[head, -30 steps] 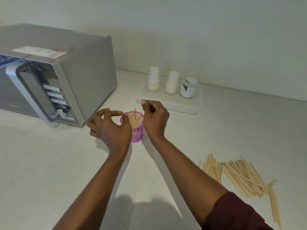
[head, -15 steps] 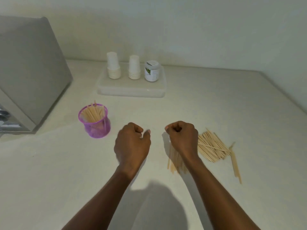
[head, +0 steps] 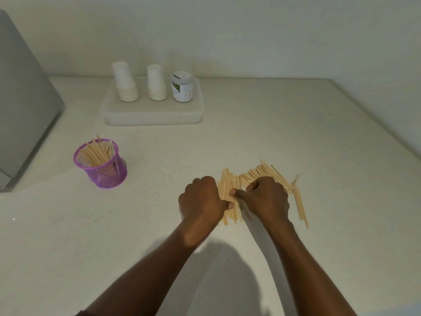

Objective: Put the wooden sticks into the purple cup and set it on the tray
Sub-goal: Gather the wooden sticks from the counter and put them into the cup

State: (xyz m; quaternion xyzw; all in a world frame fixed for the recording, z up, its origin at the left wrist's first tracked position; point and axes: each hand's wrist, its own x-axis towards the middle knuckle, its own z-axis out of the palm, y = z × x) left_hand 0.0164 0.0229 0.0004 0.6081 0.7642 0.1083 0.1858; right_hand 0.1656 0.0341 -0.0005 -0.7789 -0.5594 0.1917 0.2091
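Counter [head: 296,124], pale and speckled, seen from the head view. Both forearms reach in from the bottom edge.

Wooden sticks [head: 268,171] lie in a loose flat heap on the counter, right of centre. A smaller bundle [head: 227,182] lies at its left edge, running roughly front to back. A few strays [head: 299,206] trail off to the right.

Left hand [head: 200,199]: knuckles up, fingers curled under, sitting on the left side of the bundle. The thumb tip touches the sticks. The fingertips are hidden beneath the hand, so I cannot tell whether it has actually closed on any sticks.

Right hand [head: 267,199]: on the heap, just beside the left hand. The thumb stretches left across the sticks and the index finger curls over them, pinching part of the heap between the two.

Purple cup [head: 102,172]: mesh-walled, upright on the counter, well to the left of the hands and apart from the tray [head: 152,117]. Standing sticks [head: 96,151] lean inside it, some tips poking above the rim.

The tray is translucent and sits against the back of the counter. It carries two stacks of white paper cups [head: 126,85], [head: 156,84] and a white-lidded jar [head: 182,88], all along its far side.

A grey microwave [head: 22,99] sits at the far left, partly cut off by the frame edge. A plain wall [head: 250,37] runs behind.
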